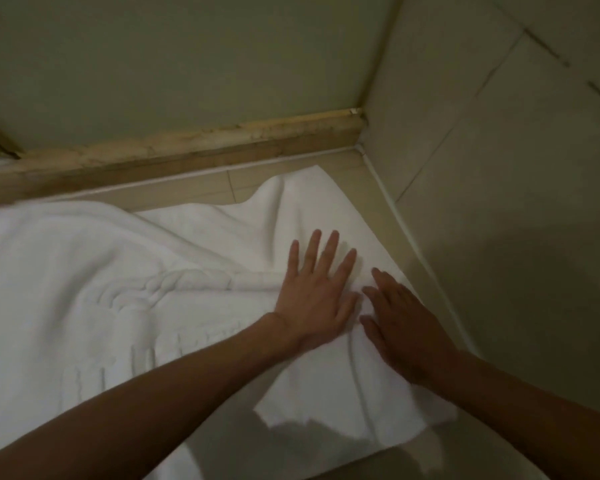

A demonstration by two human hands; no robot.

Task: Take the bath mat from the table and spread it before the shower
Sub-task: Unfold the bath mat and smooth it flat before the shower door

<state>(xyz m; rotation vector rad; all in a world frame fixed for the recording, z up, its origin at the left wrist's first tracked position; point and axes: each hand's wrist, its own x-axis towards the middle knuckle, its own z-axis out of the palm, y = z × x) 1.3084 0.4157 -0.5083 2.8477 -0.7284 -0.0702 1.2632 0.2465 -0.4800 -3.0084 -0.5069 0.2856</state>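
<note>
Clearly you are at the spreading step: the white terry bath mat with a raised woven border [84, 271] is off the table and lies on the beige tiled floor [194, 188]. It fills the left and centre of the frame and reaches toward the corner at the upper right. Beyond it, a worn wooden sill [187, 147] runs across the upper half. Whether the pale surface above that sill belongs to the shower, I cannot tell.

The mat is not flat yet. A tall ridge [274, 202] stands up near its far edge at centre, folds run out from it toward the left, and the near right corner looks rumpled.

Your left hand [314, 299] lies palm down on the mat at centre right, with its fingers straight and fanned. Your right hand [407, 330] is just beside it, also flat with the fingers extended, and it touches the cloth near the pale tiled wall [499, 168]. Neither hand grips anything.

The next move probably calls for sweeping both palms outward to press that ridge down, then tugging the near corner square.
</note>
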